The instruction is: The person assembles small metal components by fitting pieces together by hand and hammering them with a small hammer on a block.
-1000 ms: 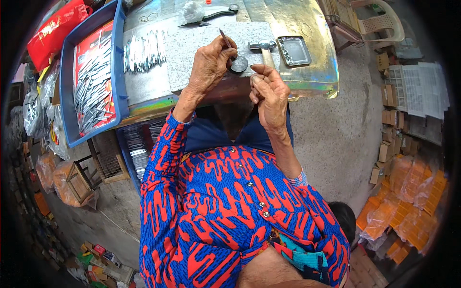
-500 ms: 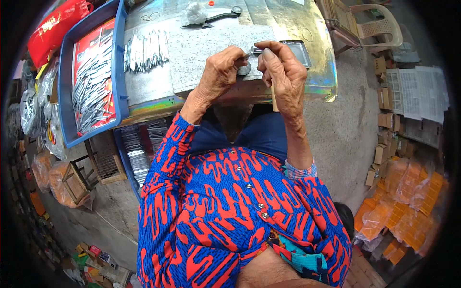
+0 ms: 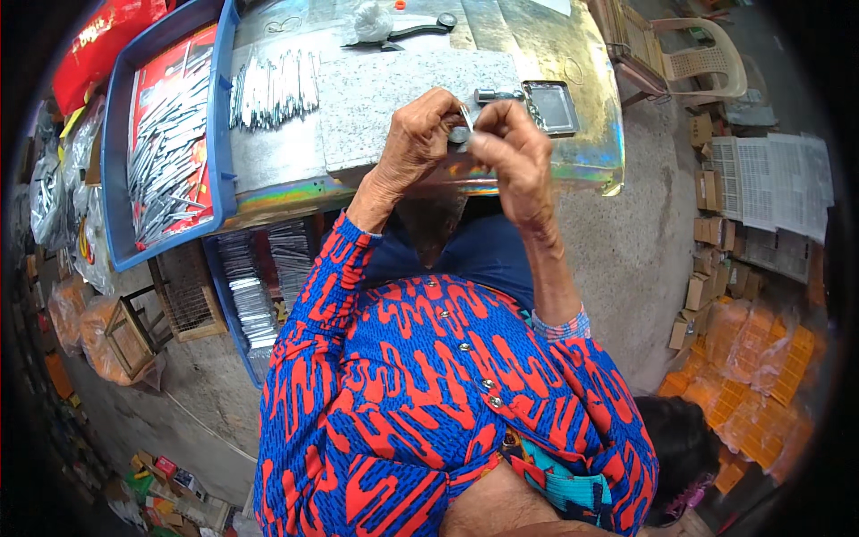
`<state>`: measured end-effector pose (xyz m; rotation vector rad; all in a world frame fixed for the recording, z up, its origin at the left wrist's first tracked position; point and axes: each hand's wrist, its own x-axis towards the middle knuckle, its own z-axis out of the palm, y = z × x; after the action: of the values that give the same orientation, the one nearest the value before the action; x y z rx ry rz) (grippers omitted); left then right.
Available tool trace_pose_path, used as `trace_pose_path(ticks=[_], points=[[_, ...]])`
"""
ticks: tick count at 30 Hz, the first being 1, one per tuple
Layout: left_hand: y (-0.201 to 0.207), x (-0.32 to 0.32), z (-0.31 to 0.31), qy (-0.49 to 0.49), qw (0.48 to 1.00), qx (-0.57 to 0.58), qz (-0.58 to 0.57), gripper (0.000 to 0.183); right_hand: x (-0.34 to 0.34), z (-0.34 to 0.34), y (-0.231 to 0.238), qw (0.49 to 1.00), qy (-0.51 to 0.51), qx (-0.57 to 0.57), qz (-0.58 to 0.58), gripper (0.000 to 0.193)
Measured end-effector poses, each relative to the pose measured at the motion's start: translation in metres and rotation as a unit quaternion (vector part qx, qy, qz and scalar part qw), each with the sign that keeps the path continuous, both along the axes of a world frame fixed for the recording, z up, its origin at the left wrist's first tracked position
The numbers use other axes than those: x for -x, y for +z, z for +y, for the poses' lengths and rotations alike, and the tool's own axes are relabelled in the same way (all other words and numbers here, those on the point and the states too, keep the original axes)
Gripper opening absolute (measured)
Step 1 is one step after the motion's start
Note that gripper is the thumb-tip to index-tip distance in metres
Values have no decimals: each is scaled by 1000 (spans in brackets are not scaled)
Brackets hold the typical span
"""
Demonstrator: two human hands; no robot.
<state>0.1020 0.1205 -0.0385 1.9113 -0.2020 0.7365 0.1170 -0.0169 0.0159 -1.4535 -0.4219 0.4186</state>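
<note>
Over the near part of the speckled stone slab [image 3: 394, 94], my left hand [image 3: 420, 132] is closed on a thin, shiny metal rod [image 3: 466, 116]. Fingers of my right hand [image 3: 514, 157] are bent close to the rod's side, smeared by motion; whether they touch it I cannot tell. Between the two hands a small round grey metal piece [image 3: 459, 135] sits near the slab's front edge. Just beyond my right hand lies a dark metal cylinder [image 3: 497, 95], like a hammer head. Beside it is a shallow rectangular tray [image 3: 550, 107] with small dark bits along its left side.
To the left stands a blue crate [image 3: 225, 134] of loose metal rods [image 3: 170, 148]; more rods [image 3: 273, 89] lie in a row on the table. Pliers [image 3: 416, 34] and a crumpled clear bag [image 3: 371, 22] are at the back. A second rod-filled crate [image 3: 228, 309] sits below the table.
My right hand has moved down and slightly left, away from the metal cylinder. A wooden handle seen under it before no longer shows. My left hand has shifted slightly right.
</note>
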Motion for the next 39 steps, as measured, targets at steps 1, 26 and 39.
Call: trace_pose_path(ticks=[1, 26, 39], points=[[0, -1, -1, -3, 1000, 2, 7, 8, 5, -3, -10, 1000, 7, 1, 14, 16], [-12, -3, 2, -25, 999, 22, -13, 10, 18, -55, 8, 967, -135, 201, -77, 19], [-7, -2, 3, -21, 1000, 5, -10, 11, 22, -61, 12, 828, -156, 268, -467, 13]])
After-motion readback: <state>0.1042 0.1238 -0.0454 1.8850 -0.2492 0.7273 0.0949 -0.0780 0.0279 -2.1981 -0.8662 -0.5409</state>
